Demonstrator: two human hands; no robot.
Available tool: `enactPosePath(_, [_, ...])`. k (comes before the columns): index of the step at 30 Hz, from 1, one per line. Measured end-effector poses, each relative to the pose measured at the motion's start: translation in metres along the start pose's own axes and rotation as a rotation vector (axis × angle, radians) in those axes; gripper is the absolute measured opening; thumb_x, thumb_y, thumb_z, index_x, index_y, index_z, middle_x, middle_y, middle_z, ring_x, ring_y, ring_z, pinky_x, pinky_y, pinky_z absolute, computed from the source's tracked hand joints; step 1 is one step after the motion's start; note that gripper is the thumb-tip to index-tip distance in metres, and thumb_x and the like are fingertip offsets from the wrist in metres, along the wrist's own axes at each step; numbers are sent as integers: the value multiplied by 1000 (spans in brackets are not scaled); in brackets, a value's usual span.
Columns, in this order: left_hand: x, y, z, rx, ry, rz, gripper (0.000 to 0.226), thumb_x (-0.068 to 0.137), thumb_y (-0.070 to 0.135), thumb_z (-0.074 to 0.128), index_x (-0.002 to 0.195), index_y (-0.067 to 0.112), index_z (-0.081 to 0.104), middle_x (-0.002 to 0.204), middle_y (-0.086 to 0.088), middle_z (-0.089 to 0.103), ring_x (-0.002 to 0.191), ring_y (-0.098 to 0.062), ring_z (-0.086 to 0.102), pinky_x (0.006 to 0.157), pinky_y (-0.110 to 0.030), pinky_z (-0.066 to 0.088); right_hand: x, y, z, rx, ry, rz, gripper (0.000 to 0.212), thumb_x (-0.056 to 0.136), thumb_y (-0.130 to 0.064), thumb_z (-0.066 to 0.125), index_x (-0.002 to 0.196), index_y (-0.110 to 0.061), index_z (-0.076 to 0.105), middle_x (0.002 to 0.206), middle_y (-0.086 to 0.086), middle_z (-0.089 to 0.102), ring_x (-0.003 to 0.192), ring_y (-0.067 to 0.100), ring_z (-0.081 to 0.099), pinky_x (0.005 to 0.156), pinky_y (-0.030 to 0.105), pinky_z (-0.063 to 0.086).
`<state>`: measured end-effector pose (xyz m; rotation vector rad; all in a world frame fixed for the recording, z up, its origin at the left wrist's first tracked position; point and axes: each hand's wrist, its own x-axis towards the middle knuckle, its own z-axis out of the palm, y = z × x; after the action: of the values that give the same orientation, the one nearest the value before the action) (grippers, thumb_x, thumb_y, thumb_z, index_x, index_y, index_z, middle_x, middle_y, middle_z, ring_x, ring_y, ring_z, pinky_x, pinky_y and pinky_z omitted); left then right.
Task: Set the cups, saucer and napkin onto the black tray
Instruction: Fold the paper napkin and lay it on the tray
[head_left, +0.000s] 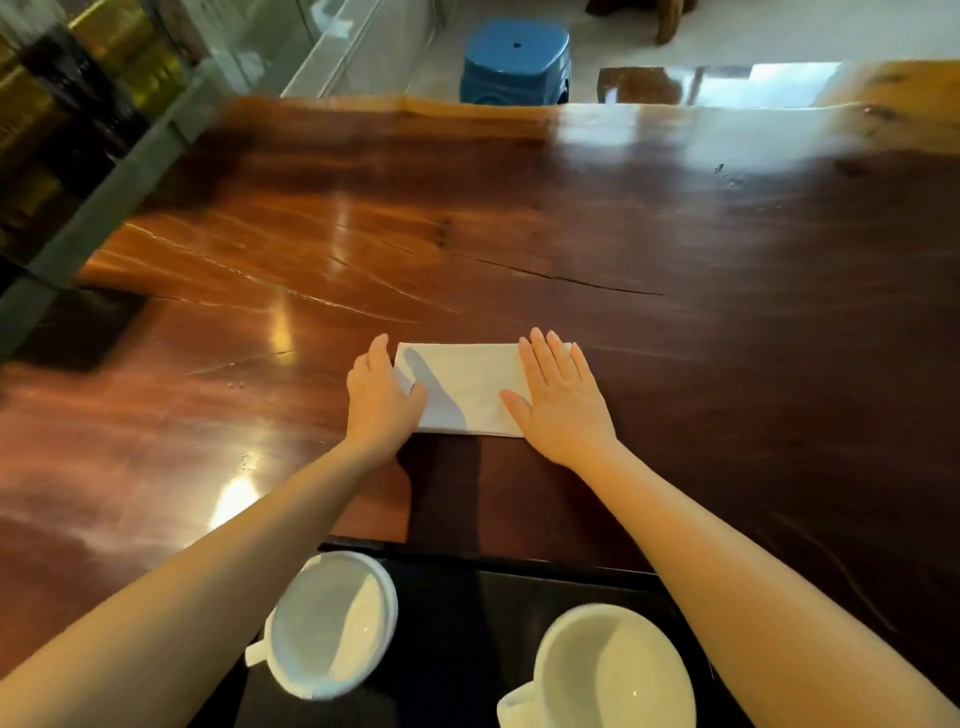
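Observation:
A folded white napkin (462, 387) lies flat on the wooden table (519, 234), beyond the tray. My left hand (379, 397) rests at its left edge, thumb on the paper. On the napkin's right end my right hand (558, 400) lies flat with fingers spread. Close to me sits the black tray (452, 623). A white cup (332, 629) stands on the tray's left part, seemingly on a saucer, its handle toward me. Another white cup (613, 670) stands on the right part. Both cups look empty.
The glossy table stretches far ahead and to both sides. A blue stool (514, 60) stands on the floor past the far edge. A dark shelf with a grey frame (78, 156) runs along the left side.

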<state>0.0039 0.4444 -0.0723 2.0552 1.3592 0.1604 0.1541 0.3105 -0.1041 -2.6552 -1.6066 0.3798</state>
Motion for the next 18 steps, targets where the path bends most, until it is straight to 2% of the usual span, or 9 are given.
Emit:
enactPosePath(1, [5, 6, -4, -64, -3, -110, 70, 88, 18, 60, 147, 7, 24, 145, -17, 37, 134, -33, 36, 106, -42, 36, -1, -2, 1, 5, 6, 10, 69, 97, -51, 15, 151, -11, -3, 161, 8, -6, 148, 24, -8, 120, 39, -7])
enactPosePath(3, [17, 16, -13, -146, -115, -277, 54, 86, 17, 61, 135, 4, 40, 124, -14, 53, 117, -33, 51, 91, -41, 46, -2, -5, 2, 16, 6, 28, 69, 97, -52, 14, 151, -12, -4, 161, 8, -7, 148, 24, -8, 121, 40, -6])
enactPosePath(5, [24, 22, -25, -254, -268, -326, 32, 87, 15, 61, 115, 1, 53, 106, -14, 59, 98, -31, 57, 77, -40, 49, -3, -6, 2, 29, 9, 42, 69, 97, -52, 14, 151, -12, -4, 161, 9, -7, 148, 25, -8, 120, 40, -6])
enactPosePath(7, [23, 27, -31, -331, -312, -284, 23, 88, 10, 58, 110, 3, 55, 104, -14, 57, 89, -27, 56, 75, -38, 49, -4, -9, 1, 45, 9, 59, 70, 97, -52, 16, 151, -12, -3, 161, 10, -6, 148, 26, -7, 121, 41, -5])
enactPosePath(10, [14, 39, -32, -324, -210, -145, 27, 87, 6, 52, 112, 16, 52, 107, -11, 60, 97, -30, 59, 90, -46, 52, -12, -23, 0, 88, 1, 161, 81, 92, -62, 18, 150, -9, -4, 161, 12, -7, 148, 29, -9, 121, 44, -4])
enactPosePath(13, [5, 53, -33, -307, -236, -50, 32, 88, 7, 50, 115, 24, 50, 109, -8, 60, 105, -32, 60, 93, -51, 52, -16, -43, -2, 130, -50, 313, 92, 88, -69, 17, 149, -5, -9, 159, 14, -12, 147, 31, -13, 120, 45, -7])
enactPosePath(15, [2, 63, -34, -229, -252, 18, 41, 89, 7, 52, 128, 21, 51, 113, -6, 60, 107, -28, 59, 94, -48, 53, -15, -57, -7, 144, -103, 412, 94, 87, -70, 15, 148, -5, -14, 158, 14, -17, 146, 30, -18, 117, 44, -12])
enactPosePath(18, [-9, 74, -34, -103, -231, 150, 41, 90, 5, 48, 128, 17, 56, 113, -5, 62, 102, -24, 57, 87, -38, 52, -11, -70, -12, 208, -146, 478, 90, 90, -66, 17, 147, -5, -15, 158, 13, -20, 145, 29, -21, 116, 43, -15])
